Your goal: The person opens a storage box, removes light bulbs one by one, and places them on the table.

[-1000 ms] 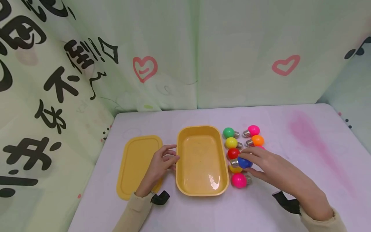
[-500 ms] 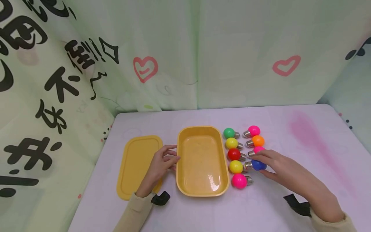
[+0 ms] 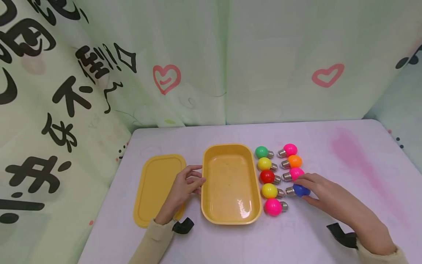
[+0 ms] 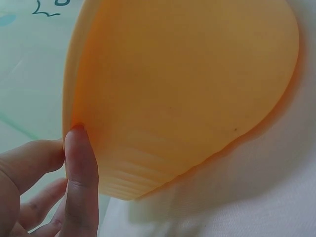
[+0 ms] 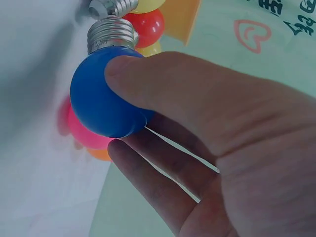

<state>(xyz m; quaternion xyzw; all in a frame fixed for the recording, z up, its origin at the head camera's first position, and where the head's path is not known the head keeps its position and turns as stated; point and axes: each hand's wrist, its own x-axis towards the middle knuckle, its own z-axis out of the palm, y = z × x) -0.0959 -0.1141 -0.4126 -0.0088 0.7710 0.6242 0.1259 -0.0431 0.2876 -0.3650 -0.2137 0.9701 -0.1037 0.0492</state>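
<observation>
My right hand (image 3: 324,190) pinches a blue light bulb (image 3: 300,190) by its round globe. In the right wrist view the thumb lies across the blue globe, and its silver screw base points away from the palm. Beside it in the right column is a pink bulb (image 3: 296,172), partly behind my fingers. My left hand (image 3: 186,185) holds the left rim of a yellow plastic box (image 3: 230,220), with thumb and forefinger at the edge. In the left wrist view the thumb presses the box's smooth wall.
A yellow lid (image 3: 150,190) lies left of the box, partly under my left wrist. Right of the box runs a column of bulbs, from a green bulb (image 3: 261,151) to a pink bulb (image 3: 273,207). An orange bulb (image 3: 295,161) belongs to the second column.
My right hand has carried the blue bulb rightward, from over the left column to the near end of the right column. The left hand and the box have stayed in place.
</observation>
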